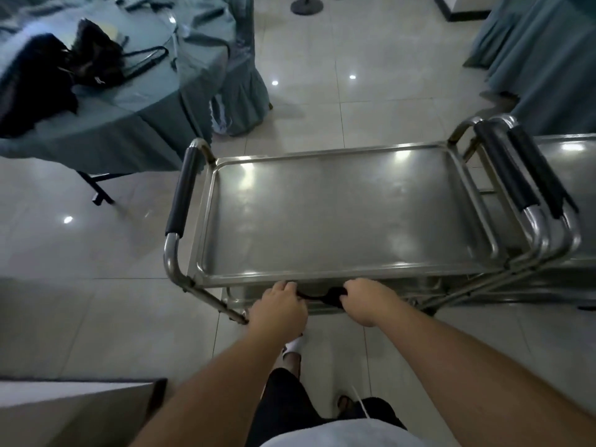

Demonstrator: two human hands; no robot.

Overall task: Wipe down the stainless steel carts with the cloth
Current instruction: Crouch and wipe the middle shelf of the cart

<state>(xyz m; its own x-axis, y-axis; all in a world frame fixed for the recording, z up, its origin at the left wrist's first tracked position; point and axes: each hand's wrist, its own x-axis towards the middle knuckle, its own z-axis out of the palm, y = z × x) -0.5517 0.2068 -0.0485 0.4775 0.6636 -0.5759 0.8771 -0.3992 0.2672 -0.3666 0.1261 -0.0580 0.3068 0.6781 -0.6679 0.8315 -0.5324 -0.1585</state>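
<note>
Our left hand (pixel 279 304) and right hand (pixel 364 301) grip a dark cloth (pixel 325 296) below the cart (pixel 338 204) rim; it may snag there.

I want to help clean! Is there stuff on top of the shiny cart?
No, the cart top tray shows only bare metal and light reflections.

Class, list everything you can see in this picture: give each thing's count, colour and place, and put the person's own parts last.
cart: one, steel, centre, top tray bare
second cart: one, steel, right, partly cut off
cart handles: three seen, black grips
cloth: one, dark, between both hands at the cart's near edge
round table: one, teal cover, upper left
bags: dark, on that table
floor: pale glossy tiles
left hand: grips cloth
right hand: grips cloth
</note>
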